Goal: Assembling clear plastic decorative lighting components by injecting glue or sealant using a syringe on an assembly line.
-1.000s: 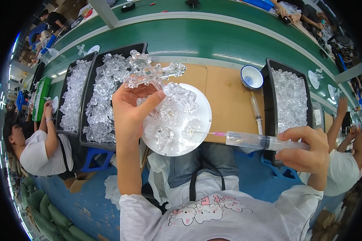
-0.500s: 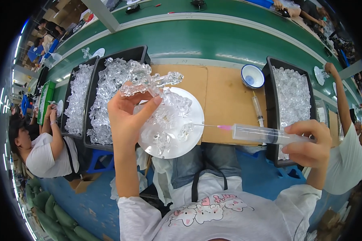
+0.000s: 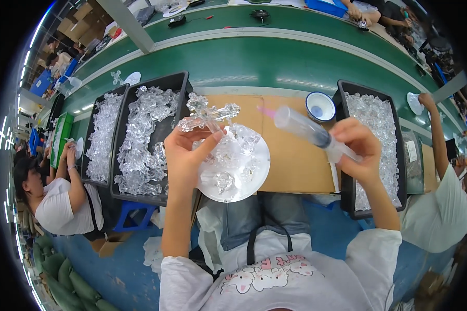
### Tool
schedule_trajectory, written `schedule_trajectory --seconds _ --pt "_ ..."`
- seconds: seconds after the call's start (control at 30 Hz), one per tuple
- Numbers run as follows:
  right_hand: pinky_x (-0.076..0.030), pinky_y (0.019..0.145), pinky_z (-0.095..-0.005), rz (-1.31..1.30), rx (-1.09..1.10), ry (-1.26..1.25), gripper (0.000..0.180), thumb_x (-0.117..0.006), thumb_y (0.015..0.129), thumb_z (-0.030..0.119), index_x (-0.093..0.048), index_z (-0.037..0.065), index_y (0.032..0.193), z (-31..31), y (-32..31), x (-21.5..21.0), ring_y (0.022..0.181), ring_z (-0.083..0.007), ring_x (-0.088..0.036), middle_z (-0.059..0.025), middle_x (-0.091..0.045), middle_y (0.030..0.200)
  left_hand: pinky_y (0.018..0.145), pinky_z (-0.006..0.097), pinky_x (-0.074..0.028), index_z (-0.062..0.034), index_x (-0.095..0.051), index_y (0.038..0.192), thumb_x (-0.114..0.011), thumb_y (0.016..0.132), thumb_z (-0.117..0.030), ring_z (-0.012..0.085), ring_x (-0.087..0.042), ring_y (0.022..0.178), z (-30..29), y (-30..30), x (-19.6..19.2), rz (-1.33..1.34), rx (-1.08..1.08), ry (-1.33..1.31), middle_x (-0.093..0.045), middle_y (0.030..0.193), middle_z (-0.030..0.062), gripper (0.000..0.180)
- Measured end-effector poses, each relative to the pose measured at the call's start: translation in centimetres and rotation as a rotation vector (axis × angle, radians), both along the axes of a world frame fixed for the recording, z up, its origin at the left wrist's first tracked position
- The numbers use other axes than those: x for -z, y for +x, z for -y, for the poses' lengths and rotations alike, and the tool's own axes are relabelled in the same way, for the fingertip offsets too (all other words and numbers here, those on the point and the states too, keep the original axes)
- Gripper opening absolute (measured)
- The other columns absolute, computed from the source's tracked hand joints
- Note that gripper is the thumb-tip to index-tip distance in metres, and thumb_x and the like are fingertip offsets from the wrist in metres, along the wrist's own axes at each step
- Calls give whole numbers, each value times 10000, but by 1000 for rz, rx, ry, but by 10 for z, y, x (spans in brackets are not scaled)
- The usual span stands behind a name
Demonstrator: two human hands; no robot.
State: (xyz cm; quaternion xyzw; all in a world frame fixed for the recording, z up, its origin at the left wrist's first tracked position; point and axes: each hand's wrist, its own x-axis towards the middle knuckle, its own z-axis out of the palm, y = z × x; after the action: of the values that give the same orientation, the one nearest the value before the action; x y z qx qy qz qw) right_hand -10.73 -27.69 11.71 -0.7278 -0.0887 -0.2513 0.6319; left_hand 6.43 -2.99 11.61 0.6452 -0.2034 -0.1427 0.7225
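My left hand (image 3: 189,155) pinches a clear plastic cross-shaped piece (image 3: 208,113) between thumb and fingers. Beside and partly beneath that hand is a round white plate (image 3: 257,173), bearing several more clear pieces (image 3: 231,158). My right hand (image 3: 359,150) is closed around a large clear syringe (image 3: 306,127) with a dark plunger seal. Its pink needle hub (image 3: 266,112) points up and left, apart from the plate; the thin needle itself is too blurred to make out. A smaller syringe (image 3: 334,177) lies on the cardboard, mostly hidden behind my right hand and the large syringe.
Black tubs of clear pieces stand at left (image 3: 145,129) and right (image 3: 371,140). A blue-rimmed white bowl (image 3: 320,107) sits on the cardboard (image 3: 290,166), near the right tub. Beyond runs a green bench (image 3: 254,59). Co-workers sit at left (image 3: 62,202) and right (image 3: 436,202).
The large syringe has moved up and left, its tip swinging away from the pieces on the plate toward the far side. My left hand and the plate have shifted slightly right.
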Motion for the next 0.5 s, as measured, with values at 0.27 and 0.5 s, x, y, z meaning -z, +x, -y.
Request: schedule_trajectory --seconds 0.27,0.5 --pt "-459 634 -268 -32 109 -564 315 -638 546 -39 -615 89 833 27 -37 -42 757 -203 -578 -130 -579 883 704 260 -491 39 -578 927 -686 687 39 166 -633 784 -19 0 -24 60 -23 62 -656 879 147 264" --pt "-406 443 -212 149 45 -977 301 -673 545 25 -669 155 816 17 -37 -59 554 -151 -581 -68 -628 860 711 291 -502 54 -573 945 -673 672 85 178 -632 793 -24 -8 -42 136 -41 36 -654 871 154 292"
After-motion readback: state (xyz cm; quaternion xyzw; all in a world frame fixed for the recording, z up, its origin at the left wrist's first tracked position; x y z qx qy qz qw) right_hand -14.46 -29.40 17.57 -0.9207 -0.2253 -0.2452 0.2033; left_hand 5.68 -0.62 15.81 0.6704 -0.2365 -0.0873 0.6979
